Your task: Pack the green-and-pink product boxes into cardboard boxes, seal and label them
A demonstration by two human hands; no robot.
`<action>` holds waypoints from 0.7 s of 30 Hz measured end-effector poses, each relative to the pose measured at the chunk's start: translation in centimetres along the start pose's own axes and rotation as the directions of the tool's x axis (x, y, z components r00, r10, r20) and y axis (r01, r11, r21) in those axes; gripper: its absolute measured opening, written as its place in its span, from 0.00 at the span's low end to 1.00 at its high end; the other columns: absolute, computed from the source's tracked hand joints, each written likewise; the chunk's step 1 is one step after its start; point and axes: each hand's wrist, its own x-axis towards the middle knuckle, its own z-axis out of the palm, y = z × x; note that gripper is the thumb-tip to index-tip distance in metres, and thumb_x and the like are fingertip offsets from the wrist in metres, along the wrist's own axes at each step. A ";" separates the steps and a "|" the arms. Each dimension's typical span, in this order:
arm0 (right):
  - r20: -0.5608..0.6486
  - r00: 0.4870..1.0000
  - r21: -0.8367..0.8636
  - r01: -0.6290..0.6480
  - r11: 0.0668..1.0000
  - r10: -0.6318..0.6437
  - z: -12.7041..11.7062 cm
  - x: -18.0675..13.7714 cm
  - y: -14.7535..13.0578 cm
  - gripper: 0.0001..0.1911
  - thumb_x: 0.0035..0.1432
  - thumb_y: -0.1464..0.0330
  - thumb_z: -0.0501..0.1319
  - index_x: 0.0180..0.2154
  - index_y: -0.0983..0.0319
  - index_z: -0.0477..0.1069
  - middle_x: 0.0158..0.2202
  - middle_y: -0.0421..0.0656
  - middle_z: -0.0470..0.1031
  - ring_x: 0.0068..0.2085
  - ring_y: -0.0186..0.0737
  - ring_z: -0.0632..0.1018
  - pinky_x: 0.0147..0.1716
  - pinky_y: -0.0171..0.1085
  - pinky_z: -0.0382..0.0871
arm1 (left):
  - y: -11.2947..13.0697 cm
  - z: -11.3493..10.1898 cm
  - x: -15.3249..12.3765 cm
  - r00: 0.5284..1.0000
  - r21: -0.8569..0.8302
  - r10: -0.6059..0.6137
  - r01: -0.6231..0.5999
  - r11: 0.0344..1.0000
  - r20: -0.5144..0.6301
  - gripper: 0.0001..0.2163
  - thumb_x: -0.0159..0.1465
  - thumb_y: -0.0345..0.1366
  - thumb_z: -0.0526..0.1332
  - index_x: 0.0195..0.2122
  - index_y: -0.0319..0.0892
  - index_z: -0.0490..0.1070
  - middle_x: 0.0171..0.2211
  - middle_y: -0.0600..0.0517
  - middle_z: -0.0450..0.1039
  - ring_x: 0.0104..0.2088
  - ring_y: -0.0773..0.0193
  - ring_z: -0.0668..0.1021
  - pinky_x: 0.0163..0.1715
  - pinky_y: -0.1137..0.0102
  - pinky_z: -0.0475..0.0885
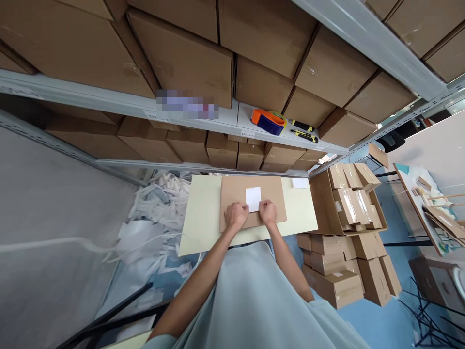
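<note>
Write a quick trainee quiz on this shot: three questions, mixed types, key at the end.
1. Multiple choice: What lies between the left hand and the right hand?
a) a roll of tape
b) a white slip
c) a hammer

2. True or false: That slip lies on top of the brown cardboard.

3. Fill in: From the person's own view, the big carton full of boxes stands to the ____ of the table.

Key: 1. b; 2. True; 3. right.
</note>
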 end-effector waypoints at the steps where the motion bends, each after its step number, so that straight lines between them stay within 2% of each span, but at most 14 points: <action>1: 0.002 1.000 -0.006 0.003 1.000 -0.003 -0.1 0.0 0.0 0.13 0.76 0.61 0.62 0.44 0.59 0.84 0.45 0.48 0.88 0.45 0.44 0.85 0.43 0.34 0.71 | 0.1 -0.1 -0.1 1.000 0.011 0.004 -0.004 1.000 0.001 0.19 0.74 0.44 0.57 0.48 0.44 0.89 0.51 0.39 0.87 0.54 0.44 0.85 0.52 0.58 0.76; 5: 0.012 1.000 -0.032 0.027 0.999 -0.027 -0.6 -0.2 -0.5 0.13 0.76 0.62 0.62 0.45 0.61 0.84 0.48 0.51 0.89 0.49 0.47 0.87 0.47 0.36 0.72 | 0.4 -0.8 -0.5 1.000 0.054 0.015 -0.015 0.998 -0.002 0.21 0.75 0.44 0.55 0.46 0.43 0.89 0.49 0.36 0.87 0.52 0.44 0.86 0.50 0.59 0.77; 13: 0.000 0.995 -0.076 0.102 0.992 -0.103 -1.2 -1.3 -2.0 0.14 0.74 0.67 0.60 0.44 0.66 0.84 0.48 0.60 0.88 0.52 0.54 0.89 0.49 0.39 0.77 | 0.1 -2.3 -1.5 0.997 0.109 0.075 -0.072 0.992 -0.025 0.19 0.76 0.41 0.55 0.49 0.41 0.86 0.51 0.36 0.86 0.54 0.46 0.86 0.53 0.60 0.77; 18: -0.045 0.990 -0.107 0.126 0.986 -0.132 -1.9 -2.2 -3.0 0.15 0.70 0.64 0.61 0.38 0.66 0.84 0.45 0.68 0.86 0.50 0.71 0.89 0.49 0.52 0.82 | -0.4 -3.4 -2.3 0.989 0.151 0.144 -0.137 0.979 -0.040 0.19 0.74 0.35 0.53 0.50 0.43 0.86 0.52 0.36 0.86 0.56 0.46 0.86 0.58 0.56 0.77; 21: -0.128 0.972 -0.105 0.186 0.977 -0.198 -0.3 -3.0 -2.4 0.15 0.67 0.66 0.61 0.43 0.64 0.86 0.45 0.67 0.87 0.52 0.74 0.88 0.52 0.60 0.82 | -0.5 -3.1 -2.5 0.978 0.178 0.186 -0.167 0.970 -0.092 0.22 0.70 0.33 0.53 0.54 0.46 0.86 0.55 0.36 0.85 0.59 0.44 0.85 0.64 0.53 0.75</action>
